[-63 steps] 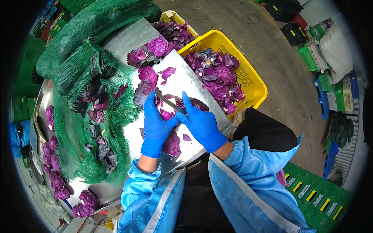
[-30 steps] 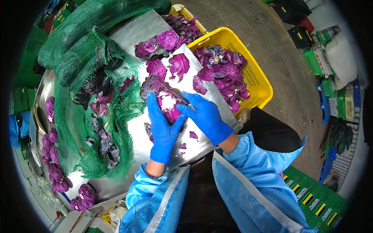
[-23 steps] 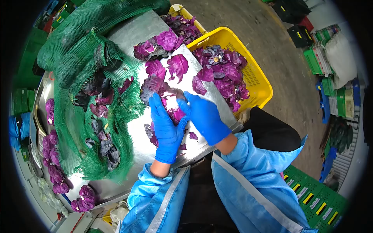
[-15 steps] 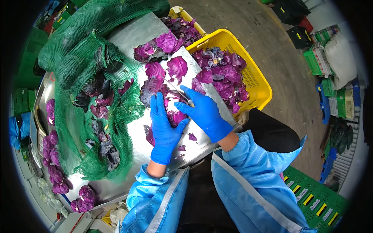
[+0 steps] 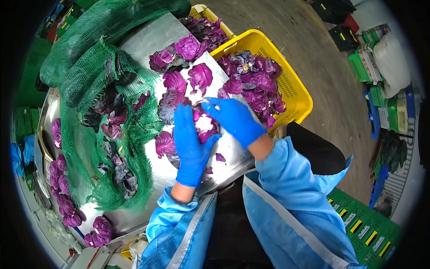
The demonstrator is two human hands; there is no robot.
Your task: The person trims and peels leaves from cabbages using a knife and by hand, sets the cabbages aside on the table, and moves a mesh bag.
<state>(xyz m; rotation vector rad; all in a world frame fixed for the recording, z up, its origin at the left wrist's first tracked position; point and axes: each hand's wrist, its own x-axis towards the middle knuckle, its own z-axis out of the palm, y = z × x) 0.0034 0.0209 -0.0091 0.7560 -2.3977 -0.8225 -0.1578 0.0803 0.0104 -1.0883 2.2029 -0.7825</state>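
Note:
A red cabbage (image 5: pixel 204 123) with a pale cut patch sits on the metal table, between my two blue-gloved hands. My left hand (image 5: pixel 191 145) steadies it from the left, fingers stretched along its side and thumb at the near side. My right hand (image 5: pixel 238 121) is curled at the cabbage's upper right, round a small knife (image 5: pixel 217 107); only a bit of the knife shows between the fingers and its blade is mostly hidden. Loose purple leaves (image 5: pixel 200 77) lie just beyond the cabbage, and another leaf (image 5: pixel 165 144) rests left of my left hand.
A yellow crate (image 5: pixel 299 101) full of cabbage leaves stands at the table's right edge, with a second yellow crate (image 5: pixel 201 10) behind it. Green netting (image 5: pixel 74 148) with leaves covers the table's left part. Several whole cabbages (image 5: pixel 102 227) line the far left. Green crates (image 5: pixel 365 228) stand lower right.
The knife blade, visible over the cabbage before, is now mostly hidden by my right hand, which has turned and shifted slightly left. A purple leaf now shows more fully left of my left hand.

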